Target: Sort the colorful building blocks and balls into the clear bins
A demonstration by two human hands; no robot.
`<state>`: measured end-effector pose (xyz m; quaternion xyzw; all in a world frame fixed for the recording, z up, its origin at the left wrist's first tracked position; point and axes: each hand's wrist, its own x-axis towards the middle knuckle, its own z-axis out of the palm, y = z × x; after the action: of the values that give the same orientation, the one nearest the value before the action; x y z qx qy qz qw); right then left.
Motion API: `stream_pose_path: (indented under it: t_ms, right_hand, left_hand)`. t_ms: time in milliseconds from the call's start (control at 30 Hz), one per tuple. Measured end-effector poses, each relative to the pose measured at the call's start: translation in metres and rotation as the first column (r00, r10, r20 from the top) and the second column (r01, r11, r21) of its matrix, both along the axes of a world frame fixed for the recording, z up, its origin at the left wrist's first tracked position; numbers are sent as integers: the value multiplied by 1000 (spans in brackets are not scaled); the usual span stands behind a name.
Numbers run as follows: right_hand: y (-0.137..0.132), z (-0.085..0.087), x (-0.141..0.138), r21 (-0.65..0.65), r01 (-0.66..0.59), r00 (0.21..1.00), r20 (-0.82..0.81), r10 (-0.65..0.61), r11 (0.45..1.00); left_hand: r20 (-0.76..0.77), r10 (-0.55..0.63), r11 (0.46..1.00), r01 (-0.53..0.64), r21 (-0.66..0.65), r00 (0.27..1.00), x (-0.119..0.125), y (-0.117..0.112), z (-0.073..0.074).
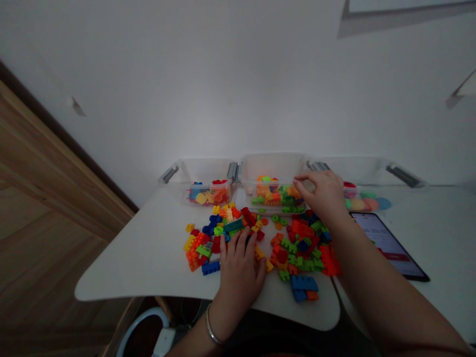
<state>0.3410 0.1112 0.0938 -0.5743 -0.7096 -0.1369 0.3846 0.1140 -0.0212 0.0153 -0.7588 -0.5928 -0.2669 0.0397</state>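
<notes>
A heap of coloured plastic building blocks (297, 243) lies spread over the white table (148, 253). My left hand (240, 265) rests palm down on the blocks near the table's front edge, fingers stretched out among them, a bangle on the wrist. My right hand (322, 193) reaches to the front rim of the middle clear bin (273, 171), which holds orange and green blocks; its fingers are curled, and whether they hold a block I cannot see. The left clear bin (197, 173) holds blue, yellow and red blocks.
A third clear bin (372, 171) at the right holds flat round pieces. A phone or tablet (386, 245) lies screen up right of my right forearm. A white wall stands behind the bins. Wooden floor is at the left, and a white ring-shaped object (139, 322) sits under the table.
</notes>
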Motion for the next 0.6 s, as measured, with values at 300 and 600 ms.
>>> stream_pose_path:
  t_ms: [300, 600]
  right_hand:
    - [-22, 29, -2, 11, -240, 963, -123, 239, 971]
    - [-26, 24, -16, -708, -266, 823, 187, 536, 654]
  left_hand:
    - [-2, -3, 1000, 3, 11, 1000, 0, 0, -1]
    - [-1, -2, 1000, 2, 15, 1000, 0, 0, -2]
